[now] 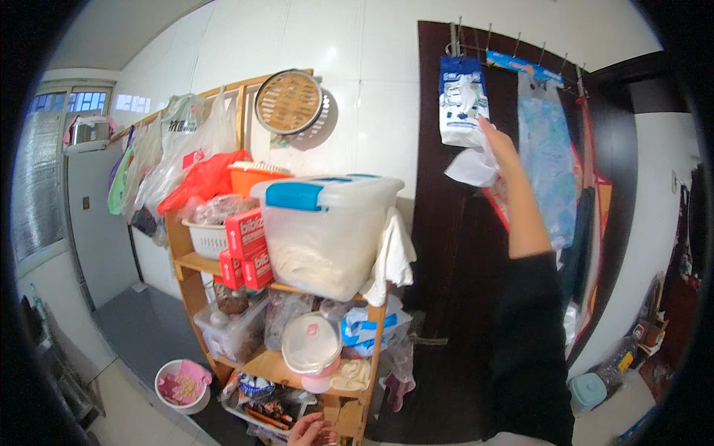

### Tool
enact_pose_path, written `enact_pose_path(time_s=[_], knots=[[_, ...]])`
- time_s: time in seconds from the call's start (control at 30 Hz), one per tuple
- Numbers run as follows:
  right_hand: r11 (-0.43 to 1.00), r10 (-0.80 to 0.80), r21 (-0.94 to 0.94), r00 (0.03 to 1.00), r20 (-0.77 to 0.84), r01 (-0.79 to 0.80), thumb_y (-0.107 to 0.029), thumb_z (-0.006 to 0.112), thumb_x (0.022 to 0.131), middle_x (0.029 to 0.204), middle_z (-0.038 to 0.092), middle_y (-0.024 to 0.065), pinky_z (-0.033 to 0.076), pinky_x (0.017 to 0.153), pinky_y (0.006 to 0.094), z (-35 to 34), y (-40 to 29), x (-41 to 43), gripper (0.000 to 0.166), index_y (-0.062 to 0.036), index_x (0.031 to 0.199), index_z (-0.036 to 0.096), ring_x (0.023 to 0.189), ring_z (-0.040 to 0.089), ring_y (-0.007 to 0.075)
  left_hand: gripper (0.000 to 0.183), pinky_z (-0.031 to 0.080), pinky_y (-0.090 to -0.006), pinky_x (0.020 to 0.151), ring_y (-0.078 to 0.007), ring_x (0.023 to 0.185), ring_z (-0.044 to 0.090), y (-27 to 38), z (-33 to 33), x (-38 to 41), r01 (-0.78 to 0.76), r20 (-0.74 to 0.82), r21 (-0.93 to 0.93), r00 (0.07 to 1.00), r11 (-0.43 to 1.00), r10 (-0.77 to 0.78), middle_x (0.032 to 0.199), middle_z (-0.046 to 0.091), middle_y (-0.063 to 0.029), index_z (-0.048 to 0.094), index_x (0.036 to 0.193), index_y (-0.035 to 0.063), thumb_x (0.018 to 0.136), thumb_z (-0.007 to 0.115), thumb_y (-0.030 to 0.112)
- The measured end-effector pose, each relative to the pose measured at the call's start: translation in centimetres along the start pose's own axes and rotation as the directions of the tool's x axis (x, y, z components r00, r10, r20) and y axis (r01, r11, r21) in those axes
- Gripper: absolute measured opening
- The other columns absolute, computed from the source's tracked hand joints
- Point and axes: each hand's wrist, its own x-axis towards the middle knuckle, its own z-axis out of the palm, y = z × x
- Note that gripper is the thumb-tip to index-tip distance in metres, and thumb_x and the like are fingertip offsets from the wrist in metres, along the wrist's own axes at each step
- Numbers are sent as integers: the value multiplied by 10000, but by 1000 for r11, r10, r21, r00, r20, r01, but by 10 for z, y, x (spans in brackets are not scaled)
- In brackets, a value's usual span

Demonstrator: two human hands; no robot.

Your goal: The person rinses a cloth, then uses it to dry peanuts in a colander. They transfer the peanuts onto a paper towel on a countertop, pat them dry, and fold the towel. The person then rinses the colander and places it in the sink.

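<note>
My right hand [498, 146] is raised at the upper right, beside a hanging tissue pack [462, 100] in blue and white. A loose white tissue [473, 167] hangs at my palm; the fingers are partly hidden behind the hand, and it appears gripped there. The pack hangs from a hook rail on a dark brown door. Low at the bottom edge is my left hand [312, 430], its fingers loosely curled, in front of the lower part of a wooden shelf [273, 368]. Nothing can be seen in it.
A large clear storage box [329, 234] with blue latches stands on the shelf, beside red boxes [245, 234] and a white basket [207, 238]. A white cloth [393, 251] hangs at its right. Plastic bags hang on the left; a white bin [184, 402] stands on the floor.
</note>
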Motion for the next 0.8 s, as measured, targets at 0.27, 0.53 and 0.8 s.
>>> enact_pose_path(time_s=[0.27, 0.53, 0.8], knots=[[968, -50, 243, 998, -30, 56, -251, 524, 867, 1038, 543, 61, 423, 841, 278, 34, 7, -311, 327, -21, 1098, 548, 952, 525, 143, 491, 502, -364, 829, -227, 989, 598, 29, -37, -28, 65, 21, 59, 998, 996, -67, 1138, 583, -133, 354, 1356, 112, 919, 557, 204], [254, 391, 31, 131, 911, -967, -67, 598, 862, 1004, 573, 31, 462, 792, 263, 226, 52, -601, 311, -36, 1156, 503, 926, 536, 99, 694, 393, -329, 979, -163, 1169, 475, 17, -85, -82, -183, 87, 190, 982, 965, 169, 1294, 487, -70, 363, 1354, 63, 770, 733, 125], [354, 247, -225, -141, 959, -907, -32, 649, 813, 1095, 597, 62, 469, 859, 298, 304, 107, -666, 427, -6, 1209, 492, 968, 585, 153, 368, 480, -283, 817, -129, 946, 581, 16, -198, -95, -3, -320, 143, 946, 990, 49, 1042, 613, -24, 531, 1180, 60, 828, 636, 63]])
